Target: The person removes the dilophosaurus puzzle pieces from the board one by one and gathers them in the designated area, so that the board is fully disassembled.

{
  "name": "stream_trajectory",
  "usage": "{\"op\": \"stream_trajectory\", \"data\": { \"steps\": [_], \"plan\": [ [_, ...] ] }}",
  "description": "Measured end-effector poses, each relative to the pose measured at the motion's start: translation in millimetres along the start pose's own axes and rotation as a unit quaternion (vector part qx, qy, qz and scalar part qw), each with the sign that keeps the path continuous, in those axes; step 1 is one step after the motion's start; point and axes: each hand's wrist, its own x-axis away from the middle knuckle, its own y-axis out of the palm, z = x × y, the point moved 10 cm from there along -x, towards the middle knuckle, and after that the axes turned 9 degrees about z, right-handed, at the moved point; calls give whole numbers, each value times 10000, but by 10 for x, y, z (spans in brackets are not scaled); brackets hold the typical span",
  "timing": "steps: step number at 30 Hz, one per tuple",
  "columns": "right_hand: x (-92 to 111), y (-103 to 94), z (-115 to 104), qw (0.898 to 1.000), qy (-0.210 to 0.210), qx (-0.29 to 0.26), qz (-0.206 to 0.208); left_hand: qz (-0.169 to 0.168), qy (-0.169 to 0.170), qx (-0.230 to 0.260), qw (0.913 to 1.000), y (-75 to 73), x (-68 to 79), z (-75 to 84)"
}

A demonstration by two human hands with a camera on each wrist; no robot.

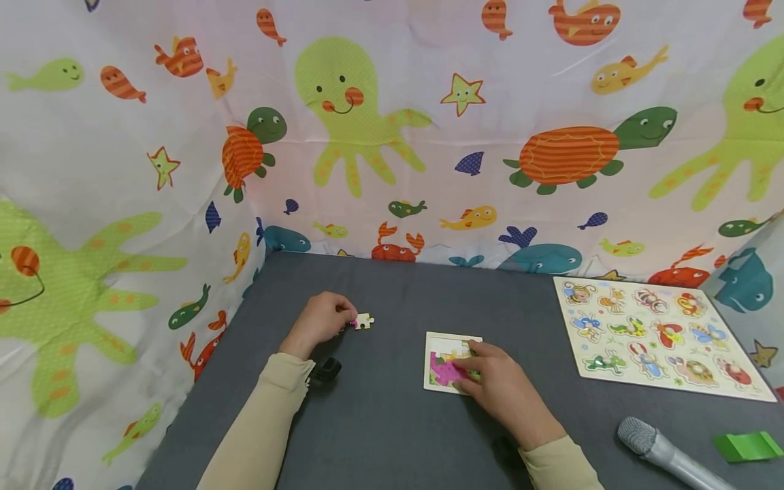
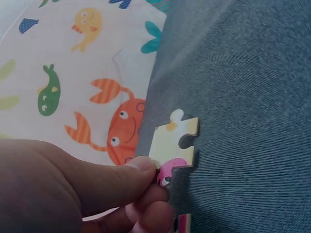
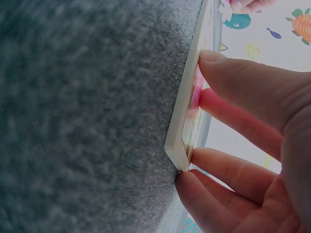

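My left hand (image 1: 321, 321) pinches a cream jigsaw piece (image 2: 171, 145) between thumb and fingertips. A pink patch with an eye shows at the piece's lower corner. Below it in the left wrist view, the edge of a small pink-and-cream piece (image 2: 183, 223) shows beside the fingertips. My right hand (image 1: 505, 389) rests over the right side of a small framed jigsaw puzzle (image 1: 427, 361), its fingers spread. In the right wrist view the thumb touches the light wooden frame (image 3: 182, 116), and other fingertips touch the picture and the frame's corner. Pink, yellow and green pieces fill part of the frame.
A large insect peg puzzle board (image 1: 661, 333) lies at the right. A grey microphone (image 1: 664, 452) and a green block (image 1: 747, 447) lie at the front right. Behind the dark grey table (image 1: 380, 422) hangs a sea-animal curtain (image 1: 392, 163), which also covers the left side.
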Motion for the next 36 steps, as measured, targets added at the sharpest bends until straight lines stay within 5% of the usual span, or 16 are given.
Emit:
{"op": "stream_trajectory", "data": {
  "steps": [5, 24, 36],
  "plan": [
    [-5, 15, -1, 10000, -2, -56, 34, 146, 173, -190, 9996, -3, 6, 18],
    [15, 61, 15, 9999, 125, -24, -65, 254, -82, -56, 9996, -5, 24, -45],
    [4, 20, 31, 10000, 20, 8, 65, 524, 195, 22, 9984, -13, -5, 55]
  ]
}}
